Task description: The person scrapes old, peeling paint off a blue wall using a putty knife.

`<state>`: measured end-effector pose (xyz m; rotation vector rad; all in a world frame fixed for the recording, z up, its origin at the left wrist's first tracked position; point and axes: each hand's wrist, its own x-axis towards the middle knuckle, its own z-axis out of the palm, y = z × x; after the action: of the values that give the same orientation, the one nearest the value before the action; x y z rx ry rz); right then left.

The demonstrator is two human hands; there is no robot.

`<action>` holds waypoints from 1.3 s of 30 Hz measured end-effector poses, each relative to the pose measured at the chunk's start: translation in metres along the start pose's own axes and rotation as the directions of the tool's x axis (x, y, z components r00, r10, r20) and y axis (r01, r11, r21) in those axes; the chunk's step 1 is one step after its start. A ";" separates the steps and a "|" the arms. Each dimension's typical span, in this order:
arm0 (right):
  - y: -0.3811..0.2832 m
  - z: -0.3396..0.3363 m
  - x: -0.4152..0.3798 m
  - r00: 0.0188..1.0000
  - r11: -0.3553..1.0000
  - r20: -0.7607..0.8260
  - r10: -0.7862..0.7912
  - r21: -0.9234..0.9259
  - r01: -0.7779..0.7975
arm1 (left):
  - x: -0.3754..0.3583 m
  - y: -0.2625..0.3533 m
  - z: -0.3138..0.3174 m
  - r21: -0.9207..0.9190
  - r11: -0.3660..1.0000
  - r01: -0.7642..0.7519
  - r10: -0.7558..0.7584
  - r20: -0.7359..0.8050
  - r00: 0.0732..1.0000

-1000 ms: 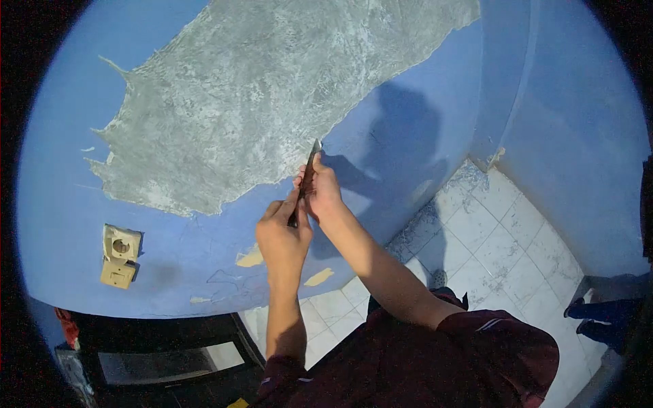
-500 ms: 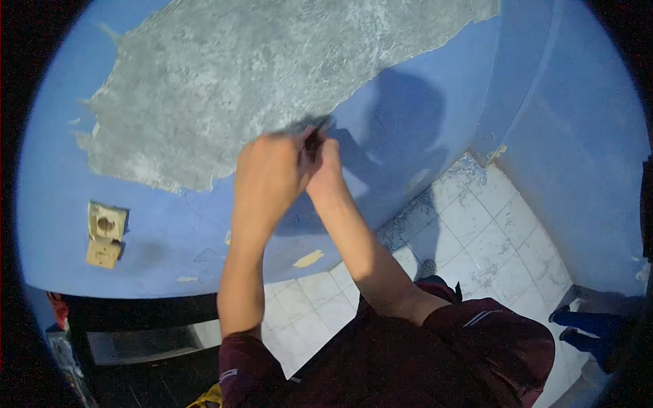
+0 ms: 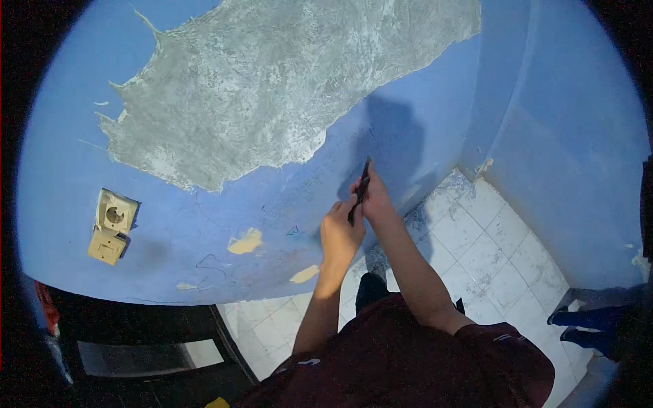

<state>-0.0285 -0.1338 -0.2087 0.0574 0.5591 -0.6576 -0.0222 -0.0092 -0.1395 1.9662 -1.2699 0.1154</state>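
Observation:
My right hand [image 3: 376, 197] is closed around a slim black tool [image 3: 362, 188] held lengthwise, its narrow tip pointing up and away from me. The exact kind of tool is not clear. My left hand [image 3: 340, 231] has its fingers closed against the lower part of the same tool, beside the right hand. Both hands are in front of the blue wall [image 3: 286, 197], below a large bare grey patch [image 3: 272, 95] with ragged paint edges. The tool appears apart from that patch.
A yellowed socket [image 3: 114, 214] and a switch [image 3: 107, 246] are on the wall at left. Dark furniture [image 3: 156, 316] stands below them. Paint flakes lie on the white tiled floor [image 3: 469, 234]. Someone's dark-clothed legs or feet [image 3: 592, 330] show at right.
Both hands have come down and to the right, off the edge of the grey patch, with the black tool now in plain sight. The view has shifted slightly.

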 end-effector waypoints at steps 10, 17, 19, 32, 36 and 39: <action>0.058 0.054 -0.039 0.940 0.992 0.324 0.109 -0.103 -0.079 | -0.016 0.003 -0.068 0.039 0.997 0.063 -0.055 -0.185 0.981; 0.068 0.090 -0.031 0.914 0.999 0.405 0.022 -0.049 -0.002 | 0.014 0.007 -0.083 0.176 0.983 -0.056 0.088 -0.176 0.980; 0.065 0.098 -0.029 0.937 0.997 0.349 -0.011 -0.066 0.037 | 0.023 0.003 -0.082 0.185 0.980 -0.079 0.110 -0.167 0.980; 0.064 0.113 -0.022 0.986 0.999 0.164 -0.020 -0.027 0.025 | 0.044 0.003 -0.081 0.305 0.943 -0.129 0.183 -0.153 0.971; 0.061 0.102 -0.016 0.955 1.000 0.298 0.005 0.026 -0.013 | 0.038 0.017 -0.069 0.368 0.925 -0.089 0.155 -0.153 0.976; 0.055 0.101 -0.027 0.948 0.995 0.315 0.039 -0.103 -0.006 | 0.031 0.015 -0.063 0.299 0.952 -0.065 0.131 -0.205 0.970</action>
<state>0.0344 -0.0977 -0.1152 -0.1356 0.2801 -0.6003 0.0011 0.0059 -0.0729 2.0640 -1.2568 0.5873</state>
